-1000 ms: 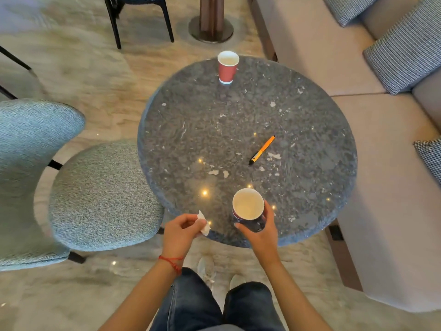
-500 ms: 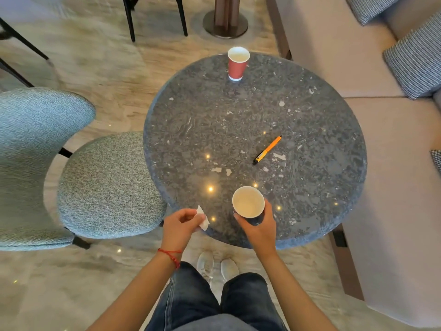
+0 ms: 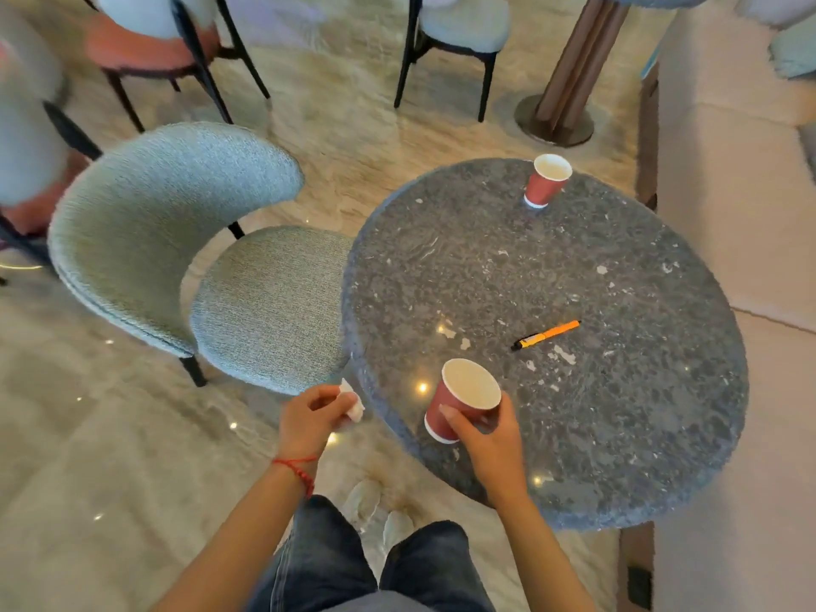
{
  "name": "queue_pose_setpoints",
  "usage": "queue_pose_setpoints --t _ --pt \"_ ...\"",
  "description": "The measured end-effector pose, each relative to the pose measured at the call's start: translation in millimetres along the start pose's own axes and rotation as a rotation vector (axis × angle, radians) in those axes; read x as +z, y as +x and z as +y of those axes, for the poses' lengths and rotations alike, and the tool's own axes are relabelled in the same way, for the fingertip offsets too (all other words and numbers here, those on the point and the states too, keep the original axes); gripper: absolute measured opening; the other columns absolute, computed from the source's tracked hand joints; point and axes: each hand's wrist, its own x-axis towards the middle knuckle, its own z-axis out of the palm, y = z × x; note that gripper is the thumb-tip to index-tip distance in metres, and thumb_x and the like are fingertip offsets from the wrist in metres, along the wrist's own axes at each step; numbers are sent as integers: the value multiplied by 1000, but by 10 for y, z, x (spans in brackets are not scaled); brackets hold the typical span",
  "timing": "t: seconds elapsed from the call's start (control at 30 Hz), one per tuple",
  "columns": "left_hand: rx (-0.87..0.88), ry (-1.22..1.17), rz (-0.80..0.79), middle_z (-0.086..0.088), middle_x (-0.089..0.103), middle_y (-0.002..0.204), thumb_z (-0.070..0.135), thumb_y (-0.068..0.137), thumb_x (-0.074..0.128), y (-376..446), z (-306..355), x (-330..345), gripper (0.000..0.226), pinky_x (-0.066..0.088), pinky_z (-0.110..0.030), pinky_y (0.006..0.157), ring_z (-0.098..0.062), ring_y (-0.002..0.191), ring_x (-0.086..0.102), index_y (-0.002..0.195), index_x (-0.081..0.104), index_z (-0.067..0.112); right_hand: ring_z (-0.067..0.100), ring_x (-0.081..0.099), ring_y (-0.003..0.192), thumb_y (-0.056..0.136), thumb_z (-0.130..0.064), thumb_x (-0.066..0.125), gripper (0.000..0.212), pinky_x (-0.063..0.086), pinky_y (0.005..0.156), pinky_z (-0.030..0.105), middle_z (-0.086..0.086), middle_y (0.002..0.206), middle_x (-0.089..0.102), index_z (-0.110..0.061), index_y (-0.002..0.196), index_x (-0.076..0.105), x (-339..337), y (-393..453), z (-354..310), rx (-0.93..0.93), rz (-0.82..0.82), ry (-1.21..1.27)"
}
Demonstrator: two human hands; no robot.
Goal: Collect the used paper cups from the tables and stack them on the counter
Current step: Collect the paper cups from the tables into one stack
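Polished, speckled grey stone forms the counter (image 3: 618,435), glossy with light glints. The paper cup (image 3: 459,401) looks matt. The chair (image 3: 265,302) wears rough woven cloth.

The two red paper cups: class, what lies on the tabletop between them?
In the head view, only the orange pen lies between the held cup and the far cup, slightly right of their line; the rest is bare.

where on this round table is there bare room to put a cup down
Most of the round dark stone table is bare: the wide middle between the far red paper cup and the orange pen, and the right half beyond the pen. Nowhere is crowded.
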Motion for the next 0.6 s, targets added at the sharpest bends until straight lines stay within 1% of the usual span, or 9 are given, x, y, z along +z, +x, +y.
queue_pose_setpoints --t 0.03,0.1,0.2,0.27,0.33,0.4,0.43,0.53,0.6 --pt "-6 -1 13 -5 68 68 -1 76 69 -3 -28 -45 7 58 -26 65 -15 64 66 78 67 6 -6 57 93 70 -25 80 50 49 64 10 -22 105 57 -43 104 48 -17 21 -2 5 -20 -1" --pt "-20 -60 101 1 69 58 -1 76 69 -54 -111 -235 9 57 -20 59 -9 57 65 74 67 8 -7 58 90 70 -23 80 47 48 63 8 -23 104 56 -42 100 50 60 59 -37 4 -118 -29" --pt "-36 -138 239 5 67 56 -1 76 70 -170 -234 -548 7 58 -22 62 -14 62 63 76 68 6 -12 59 87 69 -20 81 48 47 63 6 -18 104 58 -38 101 51 280 91 -106 -8 -256 -58" --pt "-58 -196 324 -2 67 64 0 75 70 -251 -333 -769 6 57 -19 61 -15 64 62 80 68 2 0 62 95 68 -18 82 53 51 70 16 -6 110 62 -33 108 51 473 77 -128 -7 -344 -64" --pt "-81 -249 391 -8 65 72 1 75 71 -341 -421 -976 12 56 -17 60 -15 68 62 86 67 -1 14 61 102 67 -17 82 55 52 82 28 -1 113 62 -31 111 52 676 27 -140 -10 -426 -70" --pt "-87 -309 444 -11 64 77 2 76 70 -428 -501 -1173 14 57 -17 61 -18 73 63 89 67 -3 16 62 101 66 -17 83 53 51 85 32 -1 112 63 -33 107 53 882 -55 -148 -31 -500 -97" --pt "-89 -333 474 -11 65 77 2 76 70 -470 -536 -1270 13 57 -18 61 -19 74 63 88 67 -2 15 62 101 64 -20 84 53 51 85 31 -1 111 64 -33 106 54 985 -108 -147 -38 -533 -109" --pt "-93 -406 551 -8 64 73 1 76 70 -588 -640 -1545 4 58 -20 63 -18 71 63 78 68 3 11 64 98 52 -41 84 61 52 80 26 -3 108 66 -33 106 56 1324 -286 -124 -37 -630 -149" --pt "-92 -459 591 -8 63 72 0 76 70 -659 -705 -1749 6 57 -19 59 -18 70 62 73 67 5 7 65 95 48 -48 83 63 52 76 22 -6 107 67 -36 105 56 1582 -414 -98 -38 -693 -191"
